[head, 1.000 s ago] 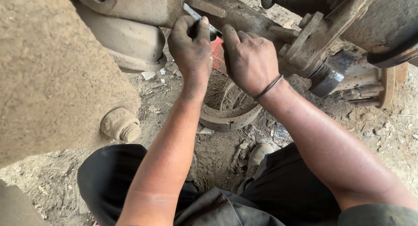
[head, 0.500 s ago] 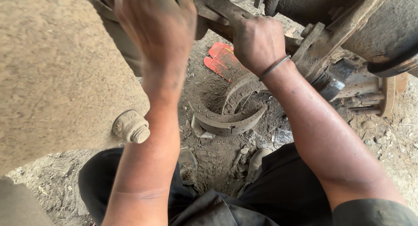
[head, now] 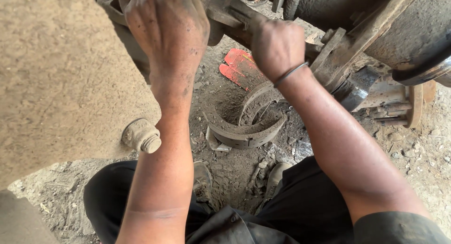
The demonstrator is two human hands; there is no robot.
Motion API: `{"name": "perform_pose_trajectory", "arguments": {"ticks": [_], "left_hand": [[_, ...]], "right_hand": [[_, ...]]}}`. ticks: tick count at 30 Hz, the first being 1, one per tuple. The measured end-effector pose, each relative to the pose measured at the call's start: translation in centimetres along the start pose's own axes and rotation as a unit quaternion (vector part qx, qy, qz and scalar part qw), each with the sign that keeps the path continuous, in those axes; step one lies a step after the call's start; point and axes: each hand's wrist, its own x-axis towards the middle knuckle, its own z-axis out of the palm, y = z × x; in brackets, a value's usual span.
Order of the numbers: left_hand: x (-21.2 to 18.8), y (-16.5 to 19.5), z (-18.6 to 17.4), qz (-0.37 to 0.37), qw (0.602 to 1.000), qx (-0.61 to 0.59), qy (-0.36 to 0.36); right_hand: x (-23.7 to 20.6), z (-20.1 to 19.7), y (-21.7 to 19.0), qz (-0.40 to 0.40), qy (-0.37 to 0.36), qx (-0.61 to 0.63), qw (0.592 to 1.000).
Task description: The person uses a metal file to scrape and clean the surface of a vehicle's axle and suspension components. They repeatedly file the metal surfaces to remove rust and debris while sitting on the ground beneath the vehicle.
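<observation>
My left hand (head: 165, 35) is raised close to the camera at the top of the view. Its fingers curl over the left end of a dirty metal bar (head: 224, 12) under the vehicle, and the grip itself is cut off by the frame edge. My right hand (head: 276, 47), with a thin band on the wrist, is closed around the same bar further right, next to a rusty bracket (head: 345, 46). Both hands are black with grease.
Two curved brake shoes (head: 245, 127) lie in the dirt below my hands, with a red flat piece (head: 238, 66) behind them. A dusty cylinder part (head: 141, 136) sits at left beside a big dusty surface (head: 56, 74). A hub with studs (head: 397, 103) is at right.
My left hand has risen toward the camera and left, off the spot beside my right hand. My right hand has shifted up and right along the bar. The view has moved closer.
</observation>
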Motion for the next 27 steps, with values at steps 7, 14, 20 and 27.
{"name": "perform_pose_trajectory", "arguments": {"ticks": [7,14,20,27], "left_hand": [[0.9,-0.5,0.4,-0.002,0.999,0.034,-0.006],[1.0,-0.8,0.3,0.047,0.998,0.014,0.04],[1.1,-1.7,1.0,-0.006,0.999,-0.016,-0.033],[1.1,-2.9,-4.4,-0.034,0.997,-0.001,-0.068]], "right_hand": [[0.7,0.4,-0.7,-0.028,0.042,0.034,0.998],[2.4,2.2,-1.3,0.062,0.004,0.017,0.998],[2.3,3.1,-1.3,-0.049,0.121,0.078,0.988],[2.9,1.7,-1.1,0.084,-0.006,0.044,0.996]]}}
